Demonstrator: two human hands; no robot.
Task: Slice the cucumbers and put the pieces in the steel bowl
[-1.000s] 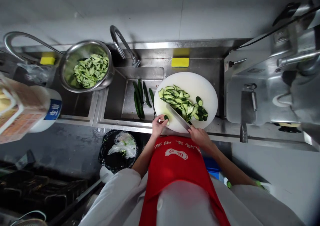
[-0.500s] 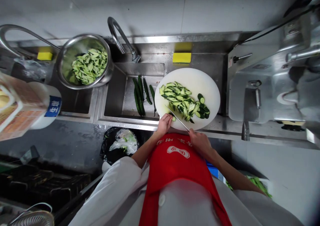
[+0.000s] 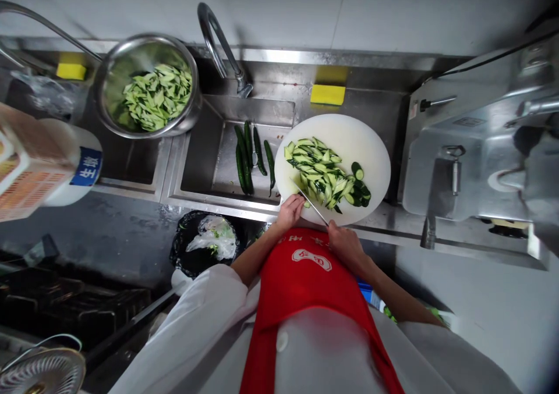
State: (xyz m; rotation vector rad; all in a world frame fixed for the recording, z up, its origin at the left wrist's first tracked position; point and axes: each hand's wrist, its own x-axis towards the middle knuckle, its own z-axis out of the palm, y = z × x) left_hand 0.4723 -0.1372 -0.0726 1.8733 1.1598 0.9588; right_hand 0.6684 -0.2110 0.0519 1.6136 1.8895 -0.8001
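Observation:
My right hand (image 3: 345, 241) is closed around the handle of a knife (image 3: 315, 209), whose blade points up and left over the near edge of a round white cutting board (image 3: 371, 138). Close beside the blade, my left hand (image 3: 290, 212) has its fingers curled on a small piece of cucumber (image 3: 306, 204), mostly hidden by the fingers. Beyond the knife lies a pile of slanted cucumber slices (image 3: 317, 164). Darker end pieces of cucumber (image 3: 358, 193) are gathered at the right of the board.
Several whole cucumbers (image 3: 244, 161) lie in the sink (image 3: 196, 167) at left, under a curved faucet (image 3: 222, 45). A steel bowl (image 3: 105, 97) holds cut slices. Yellow sponges (image 3: 327, 95) sit along the back. A black-lined bin (image 3: 181, 242) stands below; a steel machine (image 3: 437, 178) is at right.
The camera view has tilted and shifted slightly, moving the bowl and sink upward in the picture. Both hands keep nearly the same place on the board, with the knife still at the cucumber piece.

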